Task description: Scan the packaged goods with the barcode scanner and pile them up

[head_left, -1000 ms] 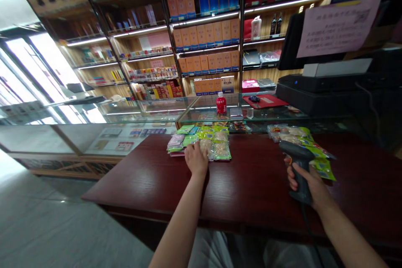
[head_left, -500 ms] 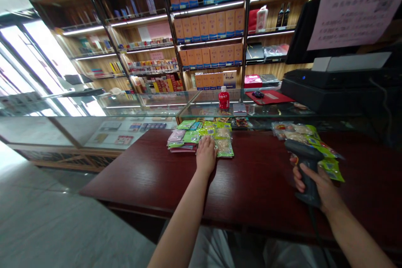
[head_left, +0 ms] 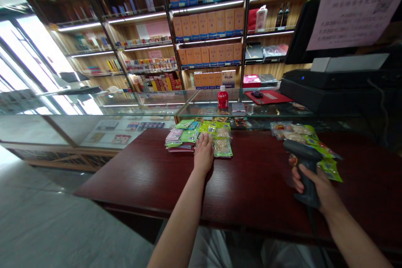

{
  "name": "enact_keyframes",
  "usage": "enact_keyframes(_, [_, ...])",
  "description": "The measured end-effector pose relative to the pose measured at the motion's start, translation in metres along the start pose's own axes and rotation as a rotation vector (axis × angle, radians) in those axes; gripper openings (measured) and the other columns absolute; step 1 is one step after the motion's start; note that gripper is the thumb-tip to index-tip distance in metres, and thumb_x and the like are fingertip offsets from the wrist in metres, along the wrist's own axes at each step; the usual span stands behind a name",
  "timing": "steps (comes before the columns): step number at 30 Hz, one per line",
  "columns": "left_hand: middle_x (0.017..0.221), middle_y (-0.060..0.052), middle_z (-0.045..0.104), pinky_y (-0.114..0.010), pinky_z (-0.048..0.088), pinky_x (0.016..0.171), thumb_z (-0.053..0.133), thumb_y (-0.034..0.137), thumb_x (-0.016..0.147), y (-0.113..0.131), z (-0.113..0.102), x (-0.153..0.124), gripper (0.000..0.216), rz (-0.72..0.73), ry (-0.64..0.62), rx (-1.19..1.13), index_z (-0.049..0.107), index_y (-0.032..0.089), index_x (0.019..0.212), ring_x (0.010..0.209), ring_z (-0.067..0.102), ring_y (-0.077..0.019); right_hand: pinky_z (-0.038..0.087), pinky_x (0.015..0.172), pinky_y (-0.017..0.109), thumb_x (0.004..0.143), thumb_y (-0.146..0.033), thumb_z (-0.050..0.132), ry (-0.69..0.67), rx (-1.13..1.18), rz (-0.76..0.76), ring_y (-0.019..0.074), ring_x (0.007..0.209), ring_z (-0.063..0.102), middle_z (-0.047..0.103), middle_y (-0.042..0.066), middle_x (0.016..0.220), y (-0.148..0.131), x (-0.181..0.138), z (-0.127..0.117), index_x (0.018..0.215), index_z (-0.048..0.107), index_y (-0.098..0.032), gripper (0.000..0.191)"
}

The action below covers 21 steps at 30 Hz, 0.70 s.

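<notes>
My left hand (head_left: 204, 153) lies flat, fingers stretched out, on a spread of small snack packets (head_left: 191, 137) at the far side of the dark red wooden counter (head_left: 248, 188). My right hand (head_left: 312, 184) is wrapped round the handle of a black barcode scanner (head_left: 304, 167), held upright above the counter. Just behind the scanner lies a second heap of green and clear snack packets (head_left: 301, 134).
A glass display case (head_left: 150, 111) runs behind the counter, with a red bottle (head_left: 222, 98) and a red mat (head_left: 268, 97) on top. A black register with a paper notice (head_left: 339, 79) stands at the right. Shelves of boxed goods (head_left: 209, 37) fill the back wall.
My left hand slid a little right along the packets, then settled on their middle. The scanner in my right hand stayed put; the view shifted slightly.
</notes>
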<state>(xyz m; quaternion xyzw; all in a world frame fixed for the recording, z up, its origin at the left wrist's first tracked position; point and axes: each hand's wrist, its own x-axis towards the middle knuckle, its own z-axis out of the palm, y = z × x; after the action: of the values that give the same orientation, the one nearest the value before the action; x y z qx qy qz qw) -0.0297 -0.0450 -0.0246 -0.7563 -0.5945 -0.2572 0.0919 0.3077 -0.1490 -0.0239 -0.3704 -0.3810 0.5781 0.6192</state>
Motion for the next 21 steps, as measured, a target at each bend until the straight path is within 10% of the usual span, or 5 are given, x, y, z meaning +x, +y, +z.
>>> enact_keyframes(21, [0.153, -0.013, 0.031, -0.051, 0.022, 0.117, 0.042, 0.028, 0.092, 0.0049, 0.0040, -0.0049, 0.053, 0.007, 0.067, 0.114, 0.040, 0.013, 0.143, 0.145, 0.020, -0.0299, 0.039, 0.035, 0.020, 0.077, -0.037, 0.075, -0.021, 0.013, -0.008, 0.0090, 0.040, 0.048, 0.056, -0.003, 0.060, 0.0016, -0.0015, -0.0012, 0.100, 0.063, -0.022, 0.029])
